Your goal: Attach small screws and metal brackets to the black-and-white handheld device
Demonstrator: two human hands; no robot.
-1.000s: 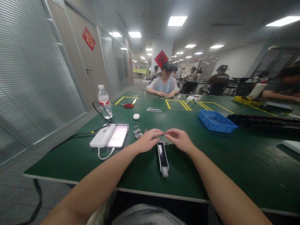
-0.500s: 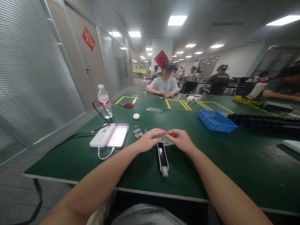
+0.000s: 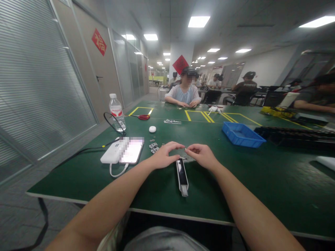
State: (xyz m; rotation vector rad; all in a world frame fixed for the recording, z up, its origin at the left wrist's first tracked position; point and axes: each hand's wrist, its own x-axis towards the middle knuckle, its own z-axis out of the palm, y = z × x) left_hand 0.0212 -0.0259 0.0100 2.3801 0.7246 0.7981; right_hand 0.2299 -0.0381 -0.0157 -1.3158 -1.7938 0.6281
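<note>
My left hand hovers over the green table with fingers stretched out and thumb apart, holding nothing. Facing it, my right hand has thumb and index finger pinched on a tiny light piece, too small to name. Just below the hands lies a long narrow object with a white frame and a dark glossy face; a greyish tab sticks out of its near end. Its far end, close to my left thumb, is partly covered. Several small metal brackets lie left of my left hand, with little rings behind them.
To the left are a white power bank, a cabled phone and a water bottle. A white earbud case, red-handled scissors and a blue tray stand farther back. A person sits opposite.
My hands have parted slightly, and the tiny piece at my right fingertips now shows. The long object and the loose brackets stay in place.
</note>
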